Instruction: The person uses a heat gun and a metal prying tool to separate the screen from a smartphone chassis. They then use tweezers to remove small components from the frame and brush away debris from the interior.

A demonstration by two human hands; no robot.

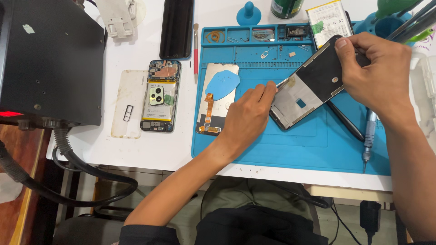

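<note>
An opened phone (159, 96) with its battery showing lies on the white worktop (136, 149), beside a pale back cover (129, 103). A detached screen panel (217, 99) carrying a blue pick (222, 85) rests on the blue mat (290, 149). A black box (47, 59) stands far left.

A detached phone screen (217, 99) lies face down at the left edge of the blue mat (290, 149) — silvery back, blue patch, orange ribbon cable. A second screen frame (305, 90), grey and black, is tilted in the hands. A dark phone screen (176, 28) lies face up on the white tabletop (136, 54). The battery (330, 17) at the top carries a white label with a green patch — the green can (286, 7) beside it also bears a label.
</note>
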